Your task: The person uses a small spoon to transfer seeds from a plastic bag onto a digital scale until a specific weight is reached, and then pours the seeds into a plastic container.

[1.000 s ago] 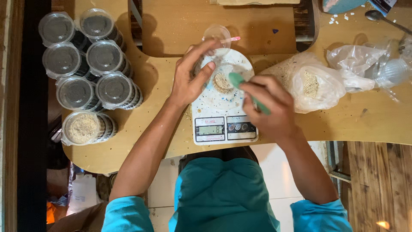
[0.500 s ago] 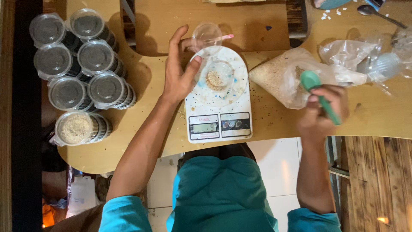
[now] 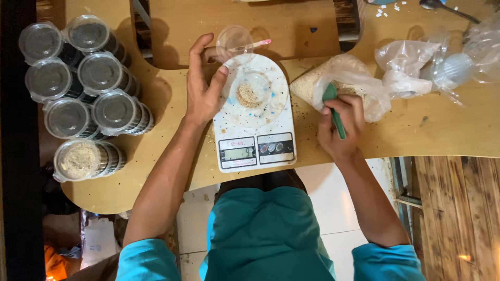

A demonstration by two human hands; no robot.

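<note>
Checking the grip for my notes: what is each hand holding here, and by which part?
The right hand grips a green scoop by its handle, its head in the grain bag. The left hand holds nothing, resting against the scale.

The scale [image 3: 255,125] lies on the bench [image 3: 416,135] between both hands. The cup [image 3: 252,93] sits on it, just right of the left hand [image 3: 203,91]. The bag [image 3: 338,78] lies beyond the right hand [image 3: 341,127]; stacked containers [image 3: 83,88] stand well left of the left hand.
</note>
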